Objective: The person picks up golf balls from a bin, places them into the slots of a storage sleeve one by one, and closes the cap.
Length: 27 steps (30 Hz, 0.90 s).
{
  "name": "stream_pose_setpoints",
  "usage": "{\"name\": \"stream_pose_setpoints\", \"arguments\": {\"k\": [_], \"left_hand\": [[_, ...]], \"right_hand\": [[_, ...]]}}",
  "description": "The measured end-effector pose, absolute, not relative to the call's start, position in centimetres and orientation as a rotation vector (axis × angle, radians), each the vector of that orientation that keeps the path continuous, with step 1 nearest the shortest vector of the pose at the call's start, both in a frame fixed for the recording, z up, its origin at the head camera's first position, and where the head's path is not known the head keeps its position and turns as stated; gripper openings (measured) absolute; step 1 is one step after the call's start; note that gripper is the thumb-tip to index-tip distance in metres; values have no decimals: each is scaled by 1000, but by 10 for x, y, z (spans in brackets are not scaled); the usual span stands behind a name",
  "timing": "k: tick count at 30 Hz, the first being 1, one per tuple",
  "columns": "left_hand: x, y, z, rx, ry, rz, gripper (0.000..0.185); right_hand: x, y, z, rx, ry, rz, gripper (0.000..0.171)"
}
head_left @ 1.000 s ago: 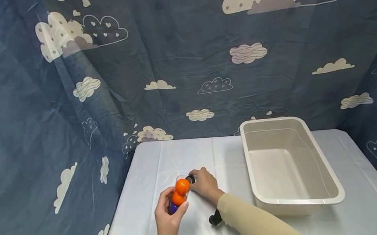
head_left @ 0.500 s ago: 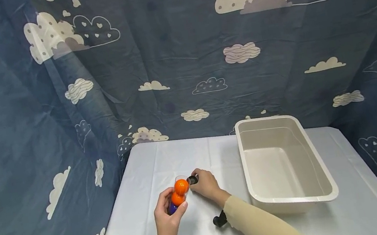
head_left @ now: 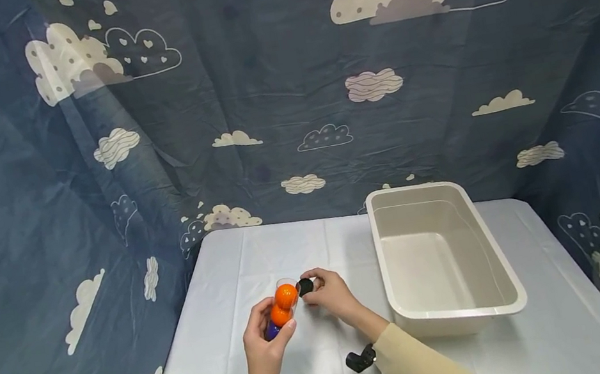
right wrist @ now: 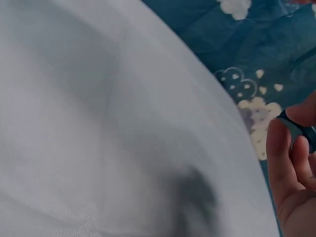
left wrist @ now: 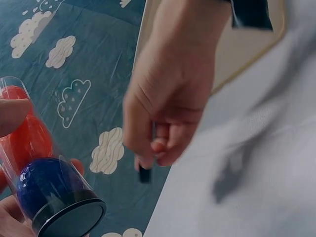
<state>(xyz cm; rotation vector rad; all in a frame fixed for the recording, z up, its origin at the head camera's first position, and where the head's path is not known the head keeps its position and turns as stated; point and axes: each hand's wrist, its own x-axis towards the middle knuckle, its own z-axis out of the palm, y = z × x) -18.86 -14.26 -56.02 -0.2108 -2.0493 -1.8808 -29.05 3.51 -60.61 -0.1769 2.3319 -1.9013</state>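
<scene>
My left hand (head_left: 262,347) grips a clear plastic tube (left wrist: 59,170) with balls stacked inside. Two orange balls (head_left: 285,296) sit above a dark blue ball (left wrist: 47,185), and a black cap (left wrist: 74,219) closes the tube's lower end. Just right of the tube's upper end, my right hand (head_left: 336,296) pinches a second, loose black cap (head_left: 305,286) between thumb and fingers. That cap shows only as a dark edge in the left wrist view. In the right wrist view, the fingers (right wrist: 280,143) hold it at the frame's right side.
A beige plastic bin (head_left: 453,313) stands on the right of the white-covered table (head_left: 222,289). Dark blue cloud-printed cloth (head_left: 260,76) hangs behind and at both sides. Black wrist devices (head_left: 360,359) sit on both forearms.
My right hand has shifted its fingers around the black cap, which now shows more fully. The left hand and tube stay nearly still. The head view has swung slightly to the right.
</scene>
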Motion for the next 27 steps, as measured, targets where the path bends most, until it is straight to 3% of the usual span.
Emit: {"name": "stream_pose_setpoints", "arguments": {"k": [9,22,27], "left_hand": [[-189,-141,-561,-245,-2042,-1890,49],[-182,-128,-544,-212,-2132,-1880,49],[-186,-127,-553,-283,-2153,-1861,50]], "right_hand": [[-261,47,-569,-396,2001,-2105,40],[-239,69,-532,-412,1999,-2197,42],[-233,77,-520,-419,1980,-2237,45]]}}
